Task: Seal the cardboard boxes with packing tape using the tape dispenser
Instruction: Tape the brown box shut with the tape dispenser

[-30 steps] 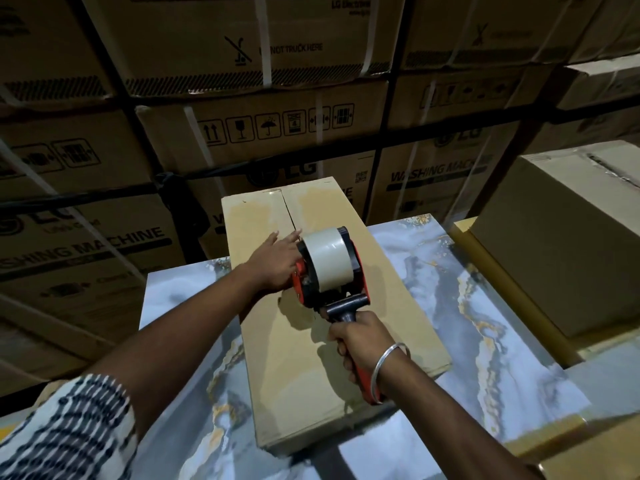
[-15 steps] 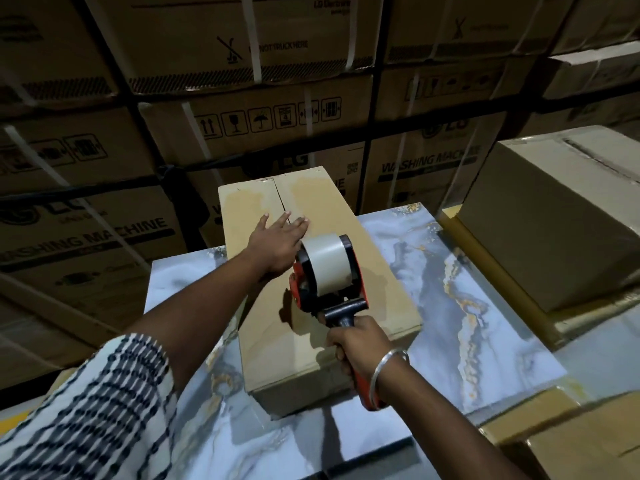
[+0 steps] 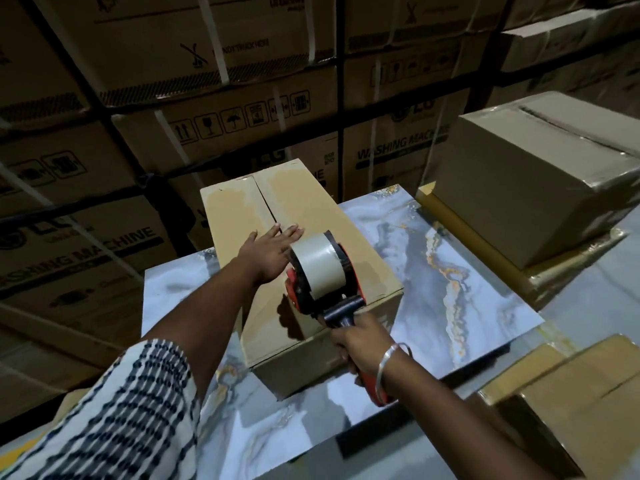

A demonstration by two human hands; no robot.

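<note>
A long cardboard box (image 3: 301, 206) lies on the marbled tabletop (image 3: 450, 289), its top flaps meeting in a centre seam. My left hand (image 3: 272, 252) presses flat on the box top, fingers straight across the seam. My right hand (image 3: 363, 344) grips the handle of a red and black tape dispenser (image 3: 322, 271) with a roll of pale tape. The dispenser's front sits low over the near half of the box top, just right of my left hand. The dispenser hides where the tape meets the box.
A larger cardboard box (image 3: 540, 181) stands on a flat yellowish piece at the right. Another cardboard box (image 3: 581, 403) sits at the lower right. Stacked, strapped washing machine cartons (image 3: 221, 119) fill the wall behind the table.
The dispenser in my right hand has drawn back toward me along the box top. My left hand stays flat on the seam. The view has pulled back from the box.
</note>
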